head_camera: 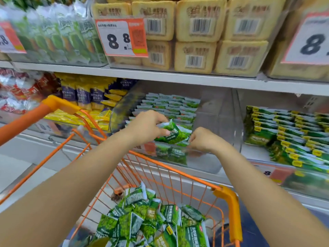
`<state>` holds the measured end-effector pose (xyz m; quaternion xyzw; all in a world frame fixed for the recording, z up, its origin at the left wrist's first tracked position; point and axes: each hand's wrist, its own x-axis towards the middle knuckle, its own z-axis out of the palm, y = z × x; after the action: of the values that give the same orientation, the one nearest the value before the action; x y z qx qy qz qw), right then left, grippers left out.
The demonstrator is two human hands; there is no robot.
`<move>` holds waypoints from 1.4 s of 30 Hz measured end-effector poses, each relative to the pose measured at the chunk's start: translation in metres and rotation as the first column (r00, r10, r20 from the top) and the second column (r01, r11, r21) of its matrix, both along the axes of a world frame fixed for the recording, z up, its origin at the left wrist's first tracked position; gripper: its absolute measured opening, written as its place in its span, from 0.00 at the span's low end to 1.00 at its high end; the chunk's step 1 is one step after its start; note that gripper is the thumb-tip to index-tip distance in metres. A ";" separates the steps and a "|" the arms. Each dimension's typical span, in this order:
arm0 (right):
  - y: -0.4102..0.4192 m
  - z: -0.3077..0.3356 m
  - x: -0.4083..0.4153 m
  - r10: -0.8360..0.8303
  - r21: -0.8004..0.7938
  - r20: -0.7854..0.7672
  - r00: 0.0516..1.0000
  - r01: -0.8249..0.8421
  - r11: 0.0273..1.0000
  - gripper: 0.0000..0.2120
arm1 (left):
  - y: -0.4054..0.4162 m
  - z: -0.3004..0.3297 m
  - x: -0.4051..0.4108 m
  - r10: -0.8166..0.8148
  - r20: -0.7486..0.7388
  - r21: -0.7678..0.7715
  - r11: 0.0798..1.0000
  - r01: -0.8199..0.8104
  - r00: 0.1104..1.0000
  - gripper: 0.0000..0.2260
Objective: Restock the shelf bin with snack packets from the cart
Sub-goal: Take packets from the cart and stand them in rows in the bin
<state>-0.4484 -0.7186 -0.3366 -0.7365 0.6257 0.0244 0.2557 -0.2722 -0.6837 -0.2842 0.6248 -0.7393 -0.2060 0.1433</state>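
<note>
Left hand (146,128) gripping a green snack packet (173,133) over the clear shelf bin (211,122), right hand (202,139) pinching the same packet's lower corner, rows of packets already inside, more heaped in the orange cart (226,195) below.

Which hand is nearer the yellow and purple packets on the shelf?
Left. The left hand holds green packets over the clear bin, just right of the yellow and purple packets. The right hand is farther right, pinching the green packets' edge.
</note>
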 end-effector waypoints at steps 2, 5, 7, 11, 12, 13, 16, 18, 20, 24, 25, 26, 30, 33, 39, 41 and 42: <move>-0.001 -0.002 -0.003 -0.102 0.002 0.142 0.985 0.102 0.995 0.11 | -0.010 -0.001 -0.005 -0.075 0.061 0.059 0.996 0.072 0.995 0.19; -0.001 -0.002 -0.008 -0.253 0.051 0.398 0.882 0.254 0.966 0.08 | -0.019 0.000 -0.016 -0.190 0.149 0.121 0.977 0.173 0.970 0.16; 0.000 -0.004 -0.008 -0.306 0.135 0.506 0.806 0.277 0.951 0.10 | -0.024 -0.003 -0.023 -0.251 0.248 0.133 0.966 0.224 0.936 0.15; 0.002 -0.004 -0.010 -0.220 0.073 0.409 0.885 0.209 0.975 0.10 | -0.032 -0.015 -0.032 -0.338 0.435 0.106 0.940 0.325 0.835 0.17; 0.002 -0.003 -0.010 -0.220 0.064 0.403 0.888 0.213 0.975 0.09 | -0.035 -0.016 -0.032 -0.353 0.442 0.109 0.934 0.341 0.825 0.18; 0.002 -0.003 -0.010 -0.232 0.072 0.417 0.879 0.223 0.972 0.08 | -0.037 -0.015 -0.032 -0.369 0.420 0.127 0.928 0.349 0.829 0.18; 0.002 -0.002 -0.008 -0.325 0.151 0.519 0.790 0.290 0.945 0.09 | -0.041 -0.009 -0.032 -0.392 0.281 0.247 0.912 0.329 0.876 0.16; 0.001 -0.002 -0.008 -0.355 0.167 0.570 0.741 0.318 0.933 0.11 | -0.042 -0.009 -0.032 -0.393 0.231 0.280 0.903 0.326 0.890 0.13; 0.001 -0.003 -0.007 -0.348 0.157 0.571 0.743 0.318 0.935 0.16 | -0.044 -0.014 -0.033 -0.381 0.233 0.264 0.910 0.319 0.895 0.10; 0.002 -0.005 -0.008 -0.328 0.120 0.548 0.769 0.316 0.941 0.22 | -0.048 -0.023 -0.040 -0.381 0.281 0.274 0.912 0.307 0.881 0.09; 0.002 -0.005 -0.008 -0.325 0.111 0.540 0.776 0.317 0.942 0.23 | -0.049 -0.025 -0.042 -0.387 0.290 0.282 0.909 0.308 0.875 0.08; 0.002 -0.006 -0.008 -0.320 0.106 0.538 0.780 0.315 0.943 0.23 | -0.050 -0.026 -0.043 -0.392 0.301 0.292 0.906 0.307 0.869 0.07; 0.001 -0.008 -0.010 -0.329 0.105 0.545 0.771 0.327 0.939 0.26 | -0.052 -0.031 -0.044 -0.401 0.344 0.318 0.900 0.297 0.849 0.10; -0.001 -0.010 -0.009 -0.368 0.097 0.567 0.737 0.384 0.918 0.26 | -0.053 -0.031 -0.047 -0.405 0.394 0.313 0.903 0.294 0.825 0.10; -0.006 0.001 -0.007 -0.646 0.429 0.660 0.383 0.514 0.743 0.26 | -0.055 -0.038 -0.057 -0.407 0.523 0.274 0.912 0.304 0.749 0.01; -0.005 0.003 -0.007 -0.754 0.662 0.636 0.164 0.387 0.642 0.32 | -0.054 -0.036 -0.053 -0.402 0.462 0.294 0.910 0.291 0.791 0.02; -0.005 0.004 -0.007 -0.783 0.718 0.612 0.112 0.336 0.610 0.35 | -0.052 -0.034 -0.048 -0.386 0.378 0.305 0.910 0.281 0.842 0.03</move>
<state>-0.4551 -0.7237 -0.3330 -0.2436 0.5926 -0.3508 0.6830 -0.3199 -0.7360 -0.3180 0.5278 -0.8203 -0.1721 -0.1373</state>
